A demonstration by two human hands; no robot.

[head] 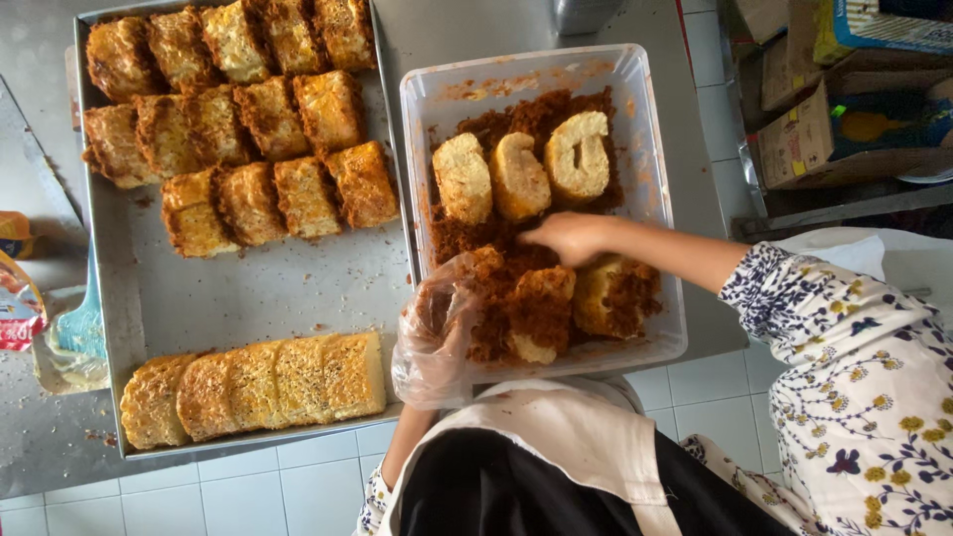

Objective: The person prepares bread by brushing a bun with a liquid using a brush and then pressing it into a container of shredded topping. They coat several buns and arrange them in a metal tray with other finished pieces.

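Left hand [434, 333] gloved, fingers curled; right hand [568, 238] bare, reaching leftward, palm down.

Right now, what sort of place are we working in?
Likely a small food-prep kitchen or bakery: a metal tray of coated bread pieces, a plastic tub of brown crumbs, tiled floor.

Left hand [434, 333] (covered by loose clear plastic glove) pressed against crumb-coated bread piece [531, 313] inside clear plastic tub [650, 129]. Bare right hand [566, 236] laid on brown crumbs [476, 238] mid-tub. Three uncoated slices [519, 179] stood behind. Coated pieces [238, 119] lined on metal tray [258, 293] beside tub.
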